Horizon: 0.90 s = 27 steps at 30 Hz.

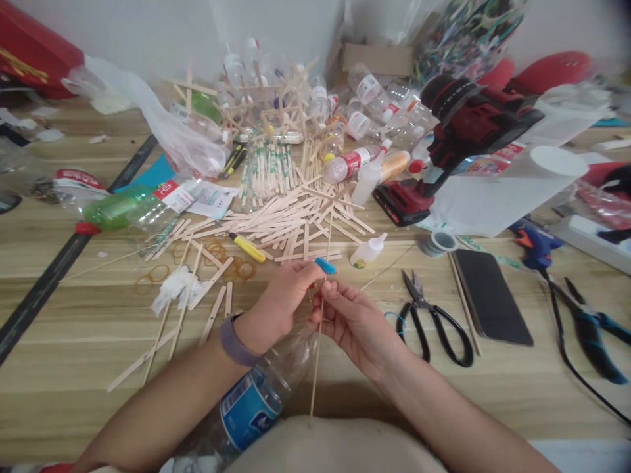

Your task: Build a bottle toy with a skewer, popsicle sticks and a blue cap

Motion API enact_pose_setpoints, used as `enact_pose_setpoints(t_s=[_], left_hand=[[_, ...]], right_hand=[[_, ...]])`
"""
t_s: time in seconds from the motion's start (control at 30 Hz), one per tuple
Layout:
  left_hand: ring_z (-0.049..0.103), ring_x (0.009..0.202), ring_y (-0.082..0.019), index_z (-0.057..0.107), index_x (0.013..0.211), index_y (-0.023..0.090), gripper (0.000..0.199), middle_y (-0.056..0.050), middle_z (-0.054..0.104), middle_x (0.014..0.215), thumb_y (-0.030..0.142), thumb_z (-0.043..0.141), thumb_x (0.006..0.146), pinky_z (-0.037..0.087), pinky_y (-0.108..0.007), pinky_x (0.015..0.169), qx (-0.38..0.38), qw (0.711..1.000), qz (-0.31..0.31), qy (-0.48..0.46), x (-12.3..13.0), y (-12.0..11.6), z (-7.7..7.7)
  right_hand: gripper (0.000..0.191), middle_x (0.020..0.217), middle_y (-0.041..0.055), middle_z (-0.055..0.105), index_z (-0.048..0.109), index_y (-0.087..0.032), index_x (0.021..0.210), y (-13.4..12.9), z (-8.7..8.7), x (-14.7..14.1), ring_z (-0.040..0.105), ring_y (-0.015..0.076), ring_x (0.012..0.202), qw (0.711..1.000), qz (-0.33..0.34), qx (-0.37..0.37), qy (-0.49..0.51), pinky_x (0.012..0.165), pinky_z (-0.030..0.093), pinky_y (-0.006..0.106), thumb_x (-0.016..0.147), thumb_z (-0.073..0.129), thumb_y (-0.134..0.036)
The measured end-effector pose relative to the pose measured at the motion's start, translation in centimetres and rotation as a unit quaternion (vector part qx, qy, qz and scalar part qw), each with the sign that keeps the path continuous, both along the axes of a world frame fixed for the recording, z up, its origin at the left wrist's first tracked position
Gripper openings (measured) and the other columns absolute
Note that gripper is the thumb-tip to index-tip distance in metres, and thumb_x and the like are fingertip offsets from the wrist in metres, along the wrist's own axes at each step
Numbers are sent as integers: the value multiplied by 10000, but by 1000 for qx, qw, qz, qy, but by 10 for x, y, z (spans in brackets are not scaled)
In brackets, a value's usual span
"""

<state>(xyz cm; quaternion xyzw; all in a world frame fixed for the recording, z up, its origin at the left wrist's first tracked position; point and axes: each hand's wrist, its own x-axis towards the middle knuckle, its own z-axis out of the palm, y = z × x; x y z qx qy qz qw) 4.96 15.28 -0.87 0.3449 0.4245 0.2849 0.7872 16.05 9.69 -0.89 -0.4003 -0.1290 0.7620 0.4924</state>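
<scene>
Near the bottle (252,408), my right fingers (341,301) pinch the thin stick (317,358). My left fingers (300,276) curl beside it; their grip I cannot tell.

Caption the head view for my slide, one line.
Left hand and right hand meet at a thin tan wooden stick, near a blue-labelled clear plastic bottle.

Wood-grain counter (522,381), crowded. Past left grip (276,302) and right grip (352,312): heap of flat wooden sticks (276,220), yellow cutter (249,247), small glue bottle (367,253). Right of right grip: black-handled scissors (422,303), phone (493,295), pliers (589,328). Ahead-right of it: grey spool (438,243), upright drill (441,154). Left of left grip: white tissue (177,289), loose sticks (211,282). Farthest out: plastic bottles (351,163).
</scene>
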Motion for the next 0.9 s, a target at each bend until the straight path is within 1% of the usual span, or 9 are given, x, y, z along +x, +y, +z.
enact_pose_setpoints(t_s=[0.27,0.33,0.5,0.57,0.63,0.7,0.73,0.8,0.9], left_hand=[[513,541,-100,655,676,160,87,17,594,598,218,591,689,416,-201,492,19,1000,17,-17,1,-2,-4],[532,555,-120,662,673,166,102,10,604,612,239,594,694,435,-226,509,18,1000,5,-20,2,-2,-2],[541,614,-145,645,625,185,101,6,596,627,249,590,682,453,-262,594,63,998,1,-15,2,-2,-1],[531,648,-151,610,580,193,115,5,578,616,232,569,680,445,-270,650,82,997,4,0,2,-1,-2],[526,676,-160,614,592,197,117,-3,596,645,234,550,682,428,-281,682,84,996,4,22,2,-1,-3],[536,726,-172,640,630,192,125,-20,637,709,256,549,686,413,-288,708,78,996,5,35,2,-1,-4],[543,755,-177,648,642,189,131,-28,653,739,267,552,687,408,-288,721,74,997,4,35,2,-1,-4],[551,785,-183,631,619,189,122,-32,659,743,269,560,677,405,-287,735,68,997,4,25,3,0,-3],[544,754,-175,589,565,197,97,-16,628,676,241,567,649,407,-277,721,59,998,17,16,3,-1,-2]], right_hand=[[401,649,-37,640,575,-176,678,-3,-4,5,617,89,571,999,13,17,-42,616,543,234,637,858,-458],[397,624,-43,618,577,-178,690,-4,-4,7,591,86,556,997,12,30,-68,569,526,221,659,838,-476],[439,551,-65,531,542,-177,619,-5,1,16,447,50,421,978,-23,87,-191,402,373,183,713,771,-539],[379,563,-60,551,609,-180,722,-5,5,20,444,53,407,963,-29,115,-241,396,359,191,742,742,-534],[376,597,-58,580,655,-192,988,-6,7,23,464,66,415,945,-40,147,-291,404,376,202,781,709,-502],[486,626,-57,598,581,-202,1225,-8,8,25,479,77,420,924,-49,178,-335,412,398,214,823,669,-460],[501,634,-56,601,555,-199,1266,-9,8,26,484,79,422,915,-50,190,-352,414,405,217,838,652,-442],[451,640,-52,595,573,-191,1235,-11,5,26,487,79,425,904,-45,201,-374,409,405,217,849,636,-415],[300,650,-34,597,647,-181,1054,-13,0,26,483,77,437,895,-37,199,-399,412,399,214,854,618,-403]])
